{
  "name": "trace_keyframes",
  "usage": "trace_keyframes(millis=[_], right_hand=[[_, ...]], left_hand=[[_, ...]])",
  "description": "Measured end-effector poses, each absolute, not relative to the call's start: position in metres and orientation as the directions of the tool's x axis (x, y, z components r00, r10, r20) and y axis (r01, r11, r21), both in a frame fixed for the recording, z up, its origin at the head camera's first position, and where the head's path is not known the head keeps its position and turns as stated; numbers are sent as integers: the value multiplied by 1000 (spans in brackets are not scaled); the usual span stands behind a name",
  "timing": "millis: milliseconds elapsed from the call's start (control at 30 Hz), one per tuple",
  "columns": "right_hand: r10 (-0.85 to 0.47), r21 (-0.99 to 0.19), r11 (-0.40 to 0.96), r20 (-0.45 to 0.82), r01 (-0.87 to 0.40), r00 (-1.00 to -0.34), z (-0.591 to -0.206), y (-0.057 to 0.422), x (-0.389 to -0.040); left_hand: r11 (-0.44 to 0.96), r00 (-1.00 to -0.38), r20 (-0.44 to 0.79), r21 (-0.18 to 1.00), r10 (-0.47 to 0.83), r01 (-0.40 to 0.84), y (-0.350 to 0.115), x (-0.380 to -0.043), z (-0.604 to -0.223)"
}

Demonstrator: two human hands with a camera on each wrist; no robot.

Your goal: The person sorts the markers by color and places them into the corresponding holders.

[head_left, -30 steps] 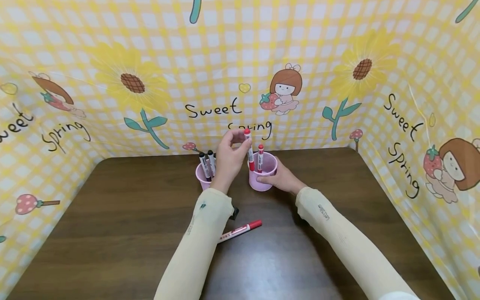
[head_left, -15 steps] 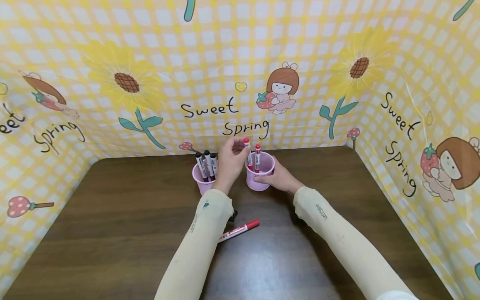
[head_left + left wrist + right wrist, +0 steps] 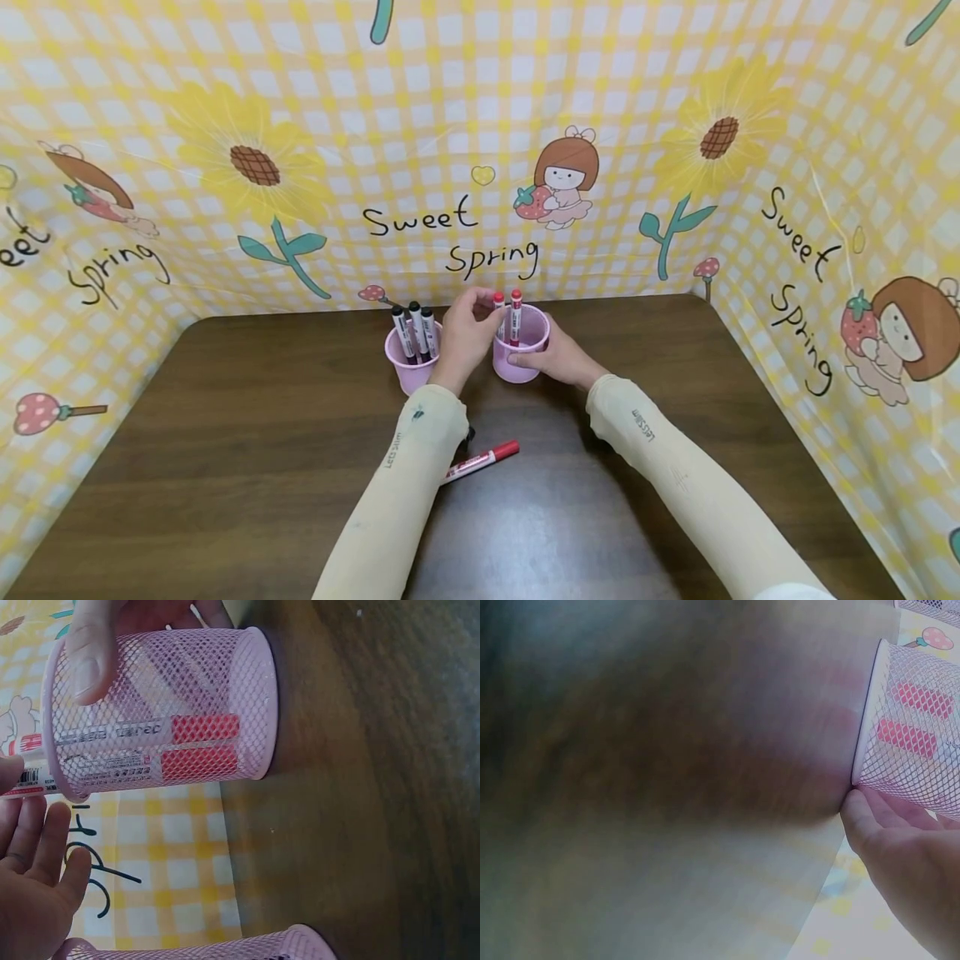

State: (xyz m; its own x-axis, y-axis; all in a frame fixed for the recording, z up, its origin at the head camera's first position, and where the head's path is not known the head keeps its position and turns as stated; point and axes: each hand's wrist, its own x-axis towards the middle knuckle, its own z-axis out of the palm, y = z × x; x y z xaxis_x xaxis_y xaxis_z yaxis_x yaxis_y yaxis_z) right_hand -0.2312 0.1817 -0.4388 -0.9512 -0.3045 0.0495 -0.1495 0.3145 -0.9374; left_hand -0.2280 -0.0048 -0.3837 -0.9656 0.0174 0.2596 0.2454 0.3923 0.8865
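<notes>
My left hand [image 3: 467,337] pinches a red-capped marker [image 3: 498,298] near its top, at the left side of a pink mesh pen cup [image 3: 517,370]. Through the mesh in the left wrist view, this marker's red lower end [image 3: 199,761] shows down by the cup's base. A second red marker [image 3: 516,321] stands upright beside it in the same cup. My right hand [image 3: 567,354] grips that cup from the right, thumb across the front and fingers behind it. In the right wrist view the fingertips lie close to the cup's base.
A second pink mesh cup [image 3: 408,379] stands to the left, holding several black-capped markers [image 3: 416,327]. Nearer on the brown table [image 3: 225,467] lies another red marker [image 3: 491,458], partly under my left sleeve. A black thing [image 3: 470,434] peeks out beside that sleeve. Checked cloth [image 3: 420,125] walls the back and sides.
My left hand has lowered the red marker into the right cup; its cap has come down to about the other marker's height. The right hand keeps its grip on the cup.
</notes>
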Motion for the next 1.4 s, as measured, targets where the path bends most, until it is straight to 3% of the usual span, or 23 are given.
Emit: trace_keyframes(millis=[667,1400], right_hand=[[-317,-932,333,36,-147,-948,-435,181,-232],[-303,-936,330,20,-125,-953,-435,180,-229]], left_hand=[[416,-977,212,889,-1,192,-3,-228,-385],[422,-972,233,878,39,228,-1,-225,-382]])
